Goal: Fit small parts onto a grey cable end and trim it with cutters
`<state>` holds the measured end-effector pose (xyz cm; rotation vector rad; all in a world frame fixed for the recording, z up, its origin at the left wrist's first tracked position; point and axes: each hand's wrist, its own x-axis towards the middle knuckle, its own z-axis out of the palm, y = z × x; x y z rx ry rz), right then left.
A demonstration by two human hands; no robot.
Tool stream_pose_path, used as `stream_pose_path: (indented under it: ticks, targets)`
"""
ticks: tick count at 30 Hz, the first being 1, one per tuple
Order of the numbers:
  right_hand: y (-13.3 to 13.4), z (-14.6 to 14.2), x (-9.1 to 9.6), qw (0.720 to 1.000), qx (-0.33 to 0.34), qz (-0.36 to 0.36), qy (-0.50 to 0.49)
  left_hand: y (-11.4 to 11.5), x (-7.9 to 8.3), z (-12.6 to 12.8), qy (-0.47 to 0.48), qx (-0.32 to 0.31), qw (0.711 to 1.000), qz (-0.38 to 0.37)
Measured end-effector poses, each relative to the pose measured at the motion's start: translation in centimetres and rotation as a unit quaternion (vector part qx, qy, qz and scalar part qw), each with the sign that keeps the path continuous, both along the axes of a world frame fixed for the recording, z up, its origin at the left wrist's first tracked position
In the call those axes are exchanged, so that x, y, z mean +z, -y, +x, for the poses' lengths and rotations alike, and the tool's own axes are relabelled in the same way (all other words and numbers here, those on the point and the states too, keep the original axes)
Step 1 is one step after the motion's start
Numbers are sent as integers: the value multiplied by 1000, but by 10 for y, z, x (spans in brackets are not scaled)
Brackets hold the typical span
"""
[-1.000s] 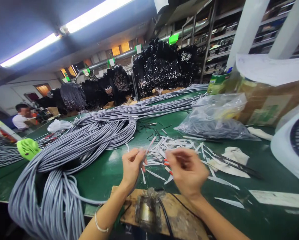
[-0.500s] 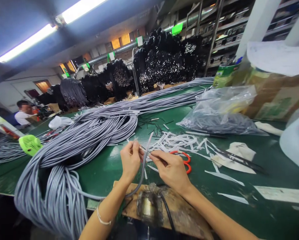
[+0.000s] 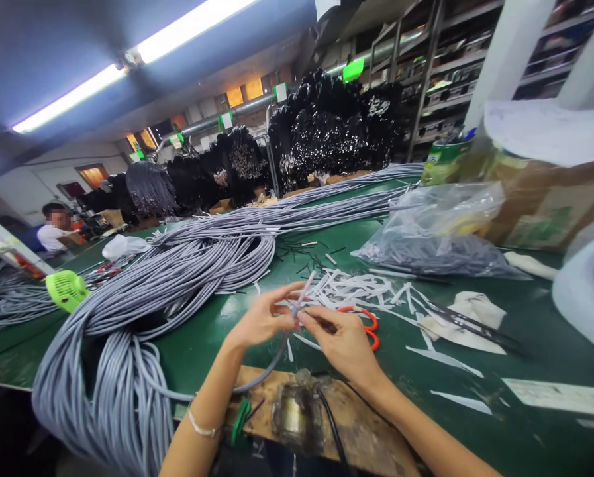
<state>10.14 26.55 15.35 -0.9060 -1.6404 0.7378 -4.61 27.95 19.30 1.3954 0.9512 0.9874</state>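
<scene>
A grey cable [image 3: 275, 363] rises from the big bundle on the left, its pale end [image 3: 307, 283] tilted up between my hands. My right hand [image 3: 344, 338] pinches this cable just below the end, thumb and forefinger pressed together. On the other side my left hand [image 3: 263, 317] is spread around the cable, its fingers stretched out and a gap showing between thumb and forefinger. Whether the left fingertips touch the cable is hard to tell. Scissors with red handles [image 3: 371, 324] lie just beyond my right hand, beside a heap of white strips [image 3: 351, 288].
A large grey cable bundle [image 3: 187, 278] covers the table's left and hangs over its edge. A clear bag [image 3: 436, 232] of grey pieces stands behind, near a cardboard box [image 3: 549, 205]. In front sits a metal device [image 3: 297, 411] on a wooden board [image 3: 361, 430]. A person [image 3: 53, 232] sits far left.
My left hand has gone from a closed pinch beside the cable to spread fingers around it. My right hand stays in nearly the same place. The view has tilted slightly.
</scene>
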Motion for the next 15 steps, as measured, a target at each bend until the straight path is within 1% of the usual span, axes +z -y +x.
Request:
stream_pose_path:
  ticks: [1,2,4,6,8,10,15]
  targets:
    - [-1,0,0,1000,11,-9,-2,3,-2,8,-13,-6,1000,19]
    - [-1,1,1,1000,18,-16,-4,5,-3,15,-26,15,999,44]
    - [-1,3,2,1000,18,-23,-7,7,-7,22,-67,93,988,99]
    - [0,4,2,1000,8,-19,-7,7,-9,23,-118,170,966,156]
    - [1,5,3,1000,6,-11,-4,6,-11,19,-145,224,943,199]
    - [2,5,3,1000,11,-8,-2,3,-12,14,-134,253,936,205]
    - [1,2,2,1000,27,-6,-1,-7,-11,7,-29,306,940,151]
